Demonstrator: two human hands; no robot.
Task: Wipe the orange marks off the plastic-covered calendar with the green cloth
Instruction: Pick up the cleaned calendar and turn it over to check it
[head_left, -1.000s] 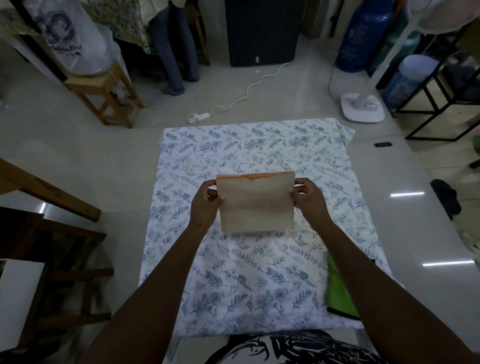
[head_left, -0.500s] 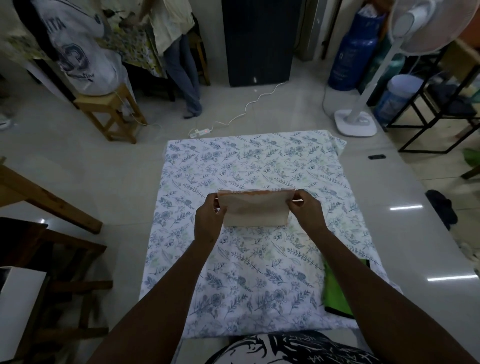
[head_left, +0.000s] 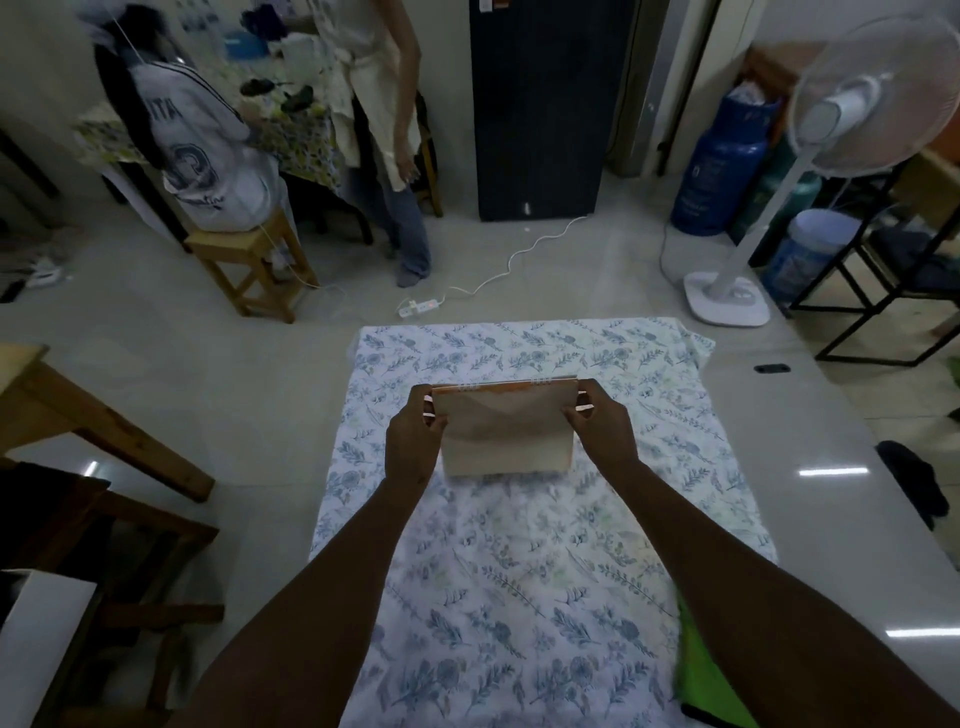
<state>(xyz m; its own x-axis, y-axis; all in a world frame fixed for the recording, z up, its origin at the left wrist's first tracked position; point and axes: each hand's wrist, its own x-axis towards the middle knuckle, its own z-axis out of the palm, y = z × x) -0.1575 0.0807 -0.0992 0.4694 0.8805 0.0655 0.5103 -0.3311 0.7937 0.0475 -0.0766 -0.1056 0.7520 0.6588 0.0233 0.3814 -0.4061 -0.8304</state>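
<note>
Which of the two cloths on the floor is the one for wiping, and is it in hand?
The plain green cloth, lying by the right forearm on the floral sheet. Neither hand has it: left hand and right hand both grip the calendar.

Lived-in home room. Tiled floor (head_left: 208, 395); behind the floral sheet (head_left: 519, 597): dark fridge (head_left: 537, 104), standing fan (head_left: 841, 124), blue gas cylinder (head_left: 719, 161), wooden stool (head_left: 249, 265).

Both forearms are bare from the bottom of the view up to the wrists, with no sleeves, watch or rings showing. The left hand (head_left: 415, 444) and right hand (head_left: 605, 431) are bare too, and pale fingernails (head_left: 584, 410) show on the right.
</note>
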